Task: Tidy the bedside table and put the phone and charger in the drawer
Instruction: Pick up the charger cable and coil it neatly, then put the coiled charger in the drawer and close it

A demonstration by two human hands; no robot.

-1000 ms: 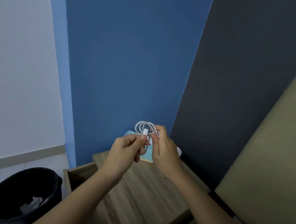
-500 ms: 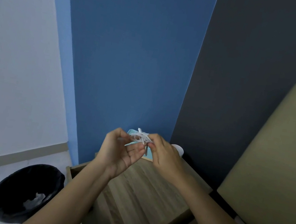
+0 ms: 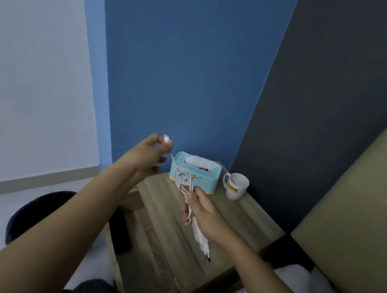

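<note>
Since half a second ago my hands have parted: my left hand now lifts the cable end, pinched at the connector, up and left. My right hand grips the looped cable over the table, plug dangling below. Behind them a tissue box stands beside a mug.

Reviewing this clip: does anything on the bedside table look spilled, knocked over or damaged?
Nothing stands out. The tissue box and mug stand upright at the back of the bedside table. Both hands hold the charger cable above it; that is handling, not disorder.
</note>
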